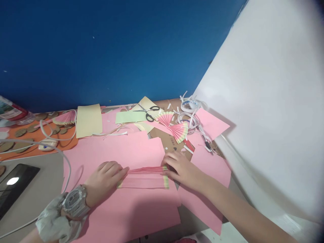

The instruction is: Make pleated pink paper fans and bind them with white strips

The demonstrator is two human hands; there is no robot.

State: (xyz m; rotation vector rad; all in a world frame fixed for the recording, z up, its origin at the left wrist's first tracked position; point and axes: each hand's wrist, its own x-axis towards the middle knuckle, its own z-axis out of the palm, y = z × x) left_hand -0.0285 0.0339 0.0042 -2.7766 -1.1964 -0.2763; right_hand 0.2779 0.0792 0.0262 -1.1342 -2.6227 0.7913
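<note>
A pink paper strip (144, 182) with green and yellow ends lies in front of me, its far part folded into narrow pleats (146, 169). At the left end of the pleats, my left hand (107, 177) is closed on the paper with fingertips pressed together. My right hand (179, 168) pinches the right end between thumb and fingers. Large pink sheets (113, 148) lie beneath both hands. Beyond them rests a finished-looking pleated pink paper fan (174, 128) with yellow-green edges. Black-handled scissors (150, 116) lie beside that fan, blades apart.
A yellow sheet (89, 120) and a green strip (130, 117) lie at the back. White tape rolls (189, 105) and a pen (208, 145) sit at right. On the left are a dark phone (16, 189), a white cable (66, 162) and a bottle (14, 111). Walls border the back and right.
</note>
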